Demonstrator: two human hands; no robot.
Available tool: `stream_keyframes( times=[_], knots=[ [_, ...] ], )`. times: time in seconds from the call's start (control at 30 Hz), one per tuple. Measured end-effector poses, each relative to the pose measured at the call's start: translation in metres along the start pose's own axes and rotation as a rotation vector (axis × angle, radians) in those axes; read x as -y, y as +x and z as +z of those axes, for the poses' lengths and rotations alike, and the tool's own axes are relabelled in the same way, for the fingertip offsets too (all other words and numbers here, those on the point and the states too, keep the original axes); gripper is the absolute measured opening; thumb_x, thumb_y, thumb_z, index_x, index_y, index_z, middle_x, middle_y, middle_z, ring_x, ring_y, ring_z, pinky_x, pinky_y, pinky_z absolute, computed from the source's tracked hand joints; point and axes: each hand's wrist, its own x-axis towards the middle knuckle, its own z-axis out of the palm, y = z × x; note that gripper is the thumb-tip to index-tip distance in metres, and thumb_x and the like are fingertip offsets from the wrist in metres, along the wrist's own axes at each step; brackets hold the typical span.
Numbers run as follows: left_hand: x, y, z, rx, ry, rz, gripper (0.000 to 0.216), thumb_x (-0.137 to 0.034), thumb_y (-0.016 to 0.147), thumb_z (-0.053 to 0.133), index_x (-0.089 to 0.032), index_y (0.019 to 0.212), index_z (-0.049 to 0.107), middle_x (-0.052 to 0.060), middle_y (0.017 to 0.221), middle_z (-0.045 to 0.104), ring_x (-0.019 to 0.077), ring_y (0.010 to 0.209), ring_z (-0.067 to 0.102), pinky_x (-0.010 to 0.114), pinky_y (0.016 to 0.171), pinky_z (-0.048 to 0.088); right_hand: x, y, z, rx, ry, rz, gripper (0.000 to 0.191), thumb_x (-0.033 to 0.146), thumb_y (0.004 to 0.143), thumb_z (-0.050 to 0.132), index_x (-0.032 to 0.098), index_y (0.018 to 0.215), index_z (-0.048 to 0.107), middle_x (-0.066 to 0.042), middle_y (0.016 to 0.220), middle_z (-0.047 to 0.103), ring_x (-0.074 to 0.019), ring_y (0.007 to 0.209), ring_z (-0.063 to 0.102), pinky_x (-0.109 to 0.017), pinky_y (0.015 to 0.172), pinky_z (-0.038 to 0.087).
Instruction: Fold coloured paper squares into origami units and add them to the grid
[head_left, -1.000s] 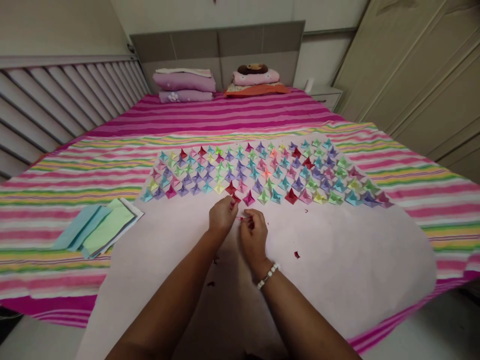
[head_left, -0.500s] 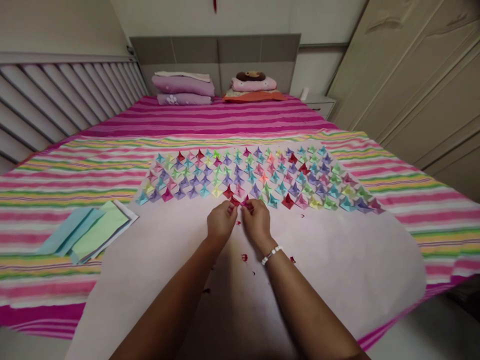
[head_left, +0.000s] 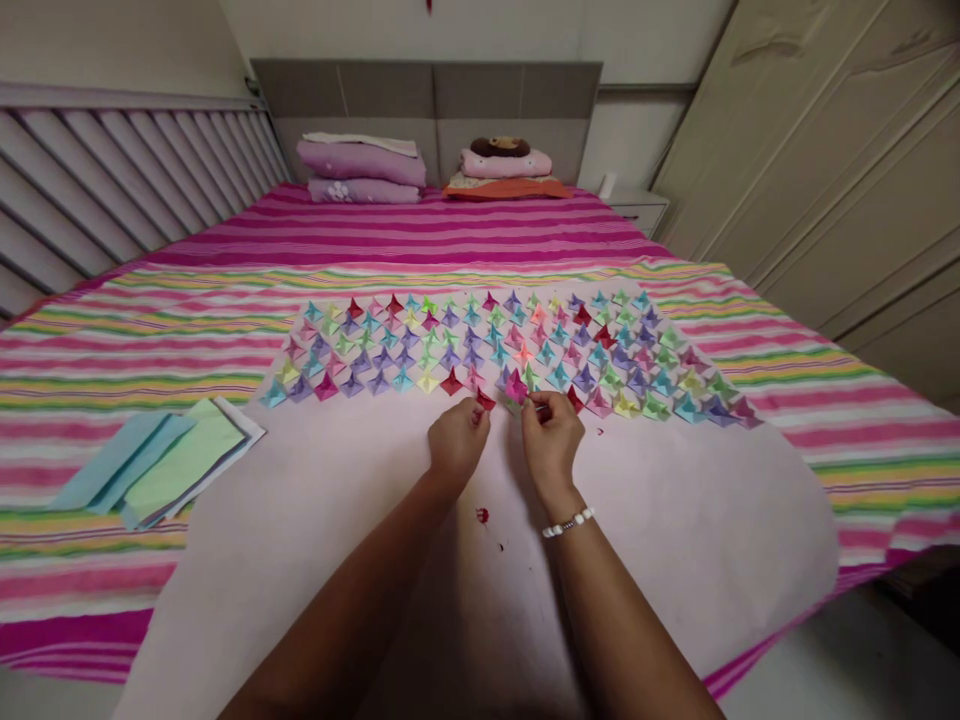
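Observation:
My left hand [head_left: 459, 437] is closed in a pinch on a red origami crane [head_left: 486, 401], just in front of the rows of small folded-paper cranes. To its right, my right hand [head_left: 553, 432], with a white beaded bracelet at the wrist, pinches a magenta origami crane [head_left: 516, 387]. This crane overlaps the front row from my viewpoint. Several rows of pastel and red cranes [head_left: 472, 354] stand on a large pale sheet [head_left: 675, 500]. Nearest my left hand, another red crane [head_left: 451, 381] sits in the front row.
Blue and green paper sheets [head_left: 182, 452] lie stacked at the left on the striped bedspread [head_left: 90, 400]. Red marks [head_left: 482, 516] show on the pale sheet near my forearms. Folded bedding [head_left: 362, 165] rests by the headboard [head_left: 390, 95]. A wardrobe [head_left: 847, 170] stands at the right.
My hands have moved apart, the right one to the right with the magenta crane. The left has shifted slightly, still pinching the red crane. The view has tilted a little.

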Motion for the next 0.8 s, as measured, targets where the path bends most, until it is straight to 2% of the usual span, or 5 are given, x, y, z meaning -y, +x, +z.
stream_keyframes(
  times=[0.23, 0.37, 0.47, 0.57, 0.8],
  knots=[
    [-0.010, -0.001, 0.004, 0.032, 0.013, 0.001, 0.015, -0.034, 0.086, 0.055, -0.023, 0.084, 0.065, 0.003, 0.081, 0.074, 0.0217, 0.078, 0.068, 0.028, 0.061, 0.037, 0.007, -0.003, 0.001, 0.011, 0.015, -0.002, 0.010, 0.020, 0.076, 0.053, 0.017, 0.074, 0.062, -0.002, 0.070, 0.060, -0.0152, 0.056, 0.053, -0.029, 0.058, 0.045],
    [-0.009, -0.008, -0.003, 0.052, -0.017, 0.004, 0.023, -0.039, 0.086, 0.056, -0.025, 0.103, 0.063, 0.000, 0.079, 0.075, 0.0207, 0.077, 0.069, 0.027, 0.061, 0.039, 0.014, -0.008, 0.005, 0.051, 0.042, 0.008, 0.010, 0.021, 0.077, 0.054, 0.018, 0.075, 0.063, -0.002, 0.070, 0.060, -0.0156, 0.058, 0.053, -0.029, 0.058, 0.044],
    [0.002, -0.016, -0.010, 0.035, -0.068, -0.020, 0.031, -0.037, 0.085, 0.056, -0.024, 0.113, 0.060, 0.000, 0.078, 0.074, 0.0202, 0.076, 0.069, 0.027, 0.062, 0.041, 0.022, -0.014, 0.010, 0.097, 0.054, -0.001, 0.011, 0.021, 0.079, 0.053, 0.018, 0.076, 0.063, -0.002, 0.071, 0.061, -0.0153, 0.058, 0.054, -0.028, 0.058, 0.044],
    [0.020, -0.022, -0.018, -0.004, -0.162, -0.020, 0.029, -0.029, 0.084, 0.057, -0.022, 0.112, 0.060, 0.000, 0.077, 0.072, 0.0188, 0.073, 0.068, 0.027, 0.064, 0.044, 0.030, -0.024, 0.021, 0.155, 0.013, -0.033, 0.012, 0.019, 0.079, 0.052, 0.018, 0.075, 0.062, -0.002, 0.071, 0.062, -0.0160, 0.061, 0.055, -0.028, 0.060, 0.044],
    [0.054, -0.021, -0.022, -0.055, -0.243, 0.070, 0.029, -0.021, 0.080, 0.059, -0.017, 0.109, 0.060, 0.007, 0.098, 0.070, 0.0190, 0.088, 0.067, 0.031, 0.084, 0.050, 0.038, -0.039, 0.052, 0.250, -0.333, -0.056, 0.015, 0.016, 0.082, 0.051, 0.019, 0.073, 0.062, -0.007, 0.073, 0.065, -0.0207, 0.066, 0.058, -0.029, 0.057, 0.038]
  ],
)
